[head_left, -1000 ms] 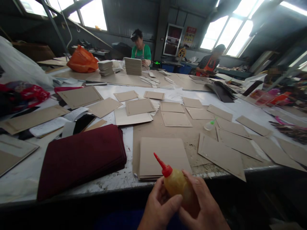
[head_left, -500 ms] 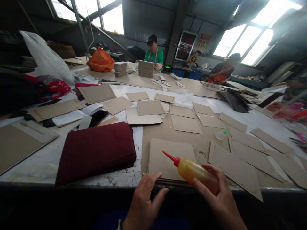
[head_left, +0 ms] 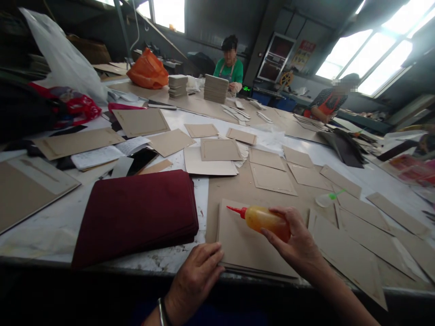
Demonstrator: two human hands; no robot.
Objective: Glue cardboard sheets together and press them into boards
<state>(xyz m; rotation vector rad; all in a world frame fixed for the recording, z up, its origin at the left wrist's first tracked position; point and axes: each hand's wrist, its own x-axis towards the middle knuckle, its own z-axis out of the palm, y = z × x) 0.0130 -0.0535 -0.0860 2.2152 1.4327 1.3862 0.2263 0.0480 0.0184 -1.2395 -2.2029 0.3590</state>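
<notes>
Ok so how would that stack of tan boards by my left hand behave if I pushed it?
The stack of tan boards would probably stay stiff, since its top sheet lies flat. It may fan out, as the layered edges beside your left hand look slightly uneven. Being low and broad, it seems unlikely to tip.

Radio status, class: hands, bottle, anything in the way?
Right hand gripping amber bottle, red nozzle above board stack. Left hand at stack's near-left corner. Nothing visible between nozzle and stack; maroon pile to the left.
</notes>
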